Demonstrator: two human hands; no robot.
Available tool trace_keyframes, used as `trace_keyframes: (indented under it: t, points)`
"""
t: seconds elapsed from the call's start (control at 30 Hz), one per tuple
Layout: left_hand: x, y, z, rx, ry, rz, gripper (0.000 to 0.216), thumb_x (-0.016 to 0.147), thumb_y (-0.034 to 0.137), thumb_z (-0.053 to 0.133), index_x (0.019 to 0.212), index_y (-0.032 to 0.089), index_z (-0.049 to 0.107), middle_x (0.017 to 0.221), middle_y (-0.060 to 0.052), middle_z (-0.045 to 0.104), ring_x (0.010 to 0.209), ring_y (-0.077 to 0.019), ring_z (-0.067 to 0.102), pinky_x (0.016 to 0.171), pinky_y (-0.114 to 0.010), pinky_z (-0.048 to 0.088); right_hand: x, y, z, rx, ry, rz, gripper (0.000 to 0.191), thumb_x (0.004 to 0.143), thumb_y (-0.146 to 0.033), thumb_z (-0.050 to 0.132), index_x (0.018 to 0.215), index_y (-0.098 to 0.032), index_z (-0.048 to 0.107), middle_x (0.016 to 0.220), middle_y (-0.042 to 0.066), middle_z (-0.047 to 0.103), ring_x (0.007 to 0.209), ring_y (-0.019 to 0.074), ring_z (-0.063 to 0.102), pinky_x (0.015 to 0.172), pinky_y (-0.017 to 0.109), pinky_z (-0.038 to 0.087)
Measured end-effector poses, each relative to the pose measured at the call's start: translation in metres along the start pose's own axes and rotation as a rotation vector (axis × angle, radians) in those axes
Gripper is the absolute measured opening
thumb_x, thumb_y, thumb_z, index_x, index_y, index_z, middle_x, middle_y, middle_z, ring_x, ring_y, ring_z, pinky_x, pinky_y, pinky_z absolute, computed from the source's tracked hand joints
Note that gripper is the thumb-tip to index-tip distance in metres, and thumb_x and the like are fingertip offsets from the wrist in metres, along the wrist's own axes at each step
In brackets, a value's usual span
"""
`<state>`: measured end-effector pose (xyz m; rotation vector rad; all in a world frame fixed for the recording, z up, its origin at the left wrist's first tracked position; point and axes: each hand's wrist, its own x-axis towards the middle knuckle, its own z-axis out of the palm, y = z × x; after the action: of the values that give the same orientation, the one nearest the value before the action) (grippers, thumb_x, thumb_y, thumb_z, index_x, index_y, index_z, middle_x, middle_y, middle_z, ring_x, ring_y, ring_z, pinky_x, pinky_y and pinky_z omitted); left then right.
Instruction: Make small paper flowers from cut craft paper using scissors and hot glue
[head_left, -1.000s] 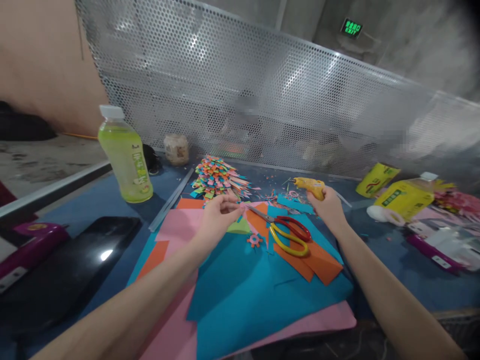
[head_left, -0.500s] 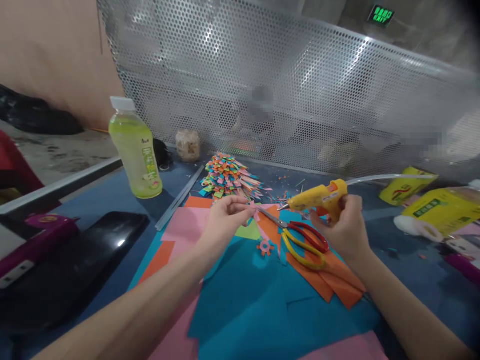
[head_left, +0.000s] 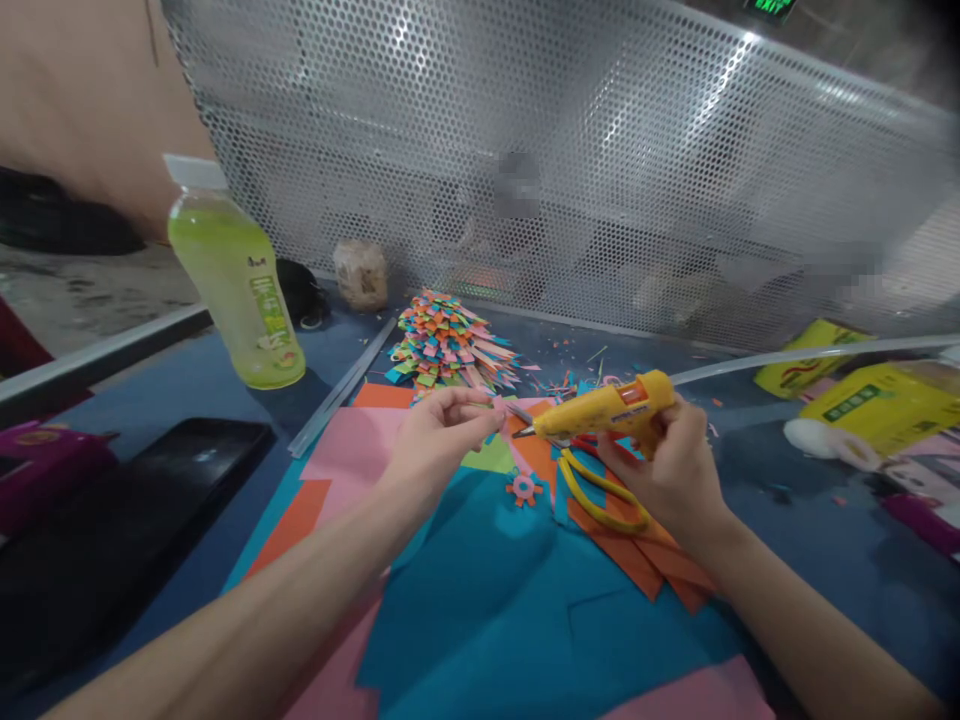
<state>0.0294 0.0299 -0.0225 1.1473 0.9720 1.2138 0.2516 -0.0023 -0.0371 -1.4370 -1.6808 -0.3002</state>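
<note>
My left hand (head_left: 450, 430) pinches a small pink piece of paper (head_left: 501, 408) between thumb and fingers. My right hand (head_left: 667, 470) is wrapped round the handle of a yellow glue gun (head_left: 611, 408), whose nozzle points left, close to that pink piece. Below the gun lie scissors (head_left: 600, 505) with red and yellow handles, partly covered by it. A small pink and orange gear-shaped paper piece (head_left: 523, 487) rests on blue paper (head_left: 480, 590). Behind my left hand stands a cone-like pile of many-coloured paper strips (head_left: 454, 340).
A bottle of green drink (head_left: 236, 275) and a black phone (head_left: 150, 520) are on the left. Clear glue sticks (head_left: 341, 390) lie near the paper pile. Yellow packages (head_left: 885, 405) sit at the right. A perforated metal panel (head_left: 570, 170) closes off the back.
The glue gun has moved left and slightly down, bringing its nozzle nearer the pink piece in my left hand. The whole view has shifted a little.
</note>
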Motion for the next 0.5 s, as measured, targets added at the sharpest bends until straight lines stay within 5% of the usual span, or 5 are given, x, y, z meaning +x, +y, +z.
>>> trace_keyframes:
  t: [0.5]
  points:
    - [0.0004, 0.0025, 0.0007, -0.033, 0.04, -0.002, 0.026, 0.06, 0.024, 0.07, 0.078, 0.013, 0.055, 0.065, 0.001, 0.058, 0.056, -0.007, 0.051, 0.053, -0.02, 0.038, 0.0009, -0.0084, -0.0008, 0.033, -0.002, -0.009, 0.024, 0.069, -0.033, 0.061, 0.081, -0.021, 0.043, 0.074, 0.007, 0.059, 0.063, 0.0215, 0.061, 0.05, 0.032, 0.049]
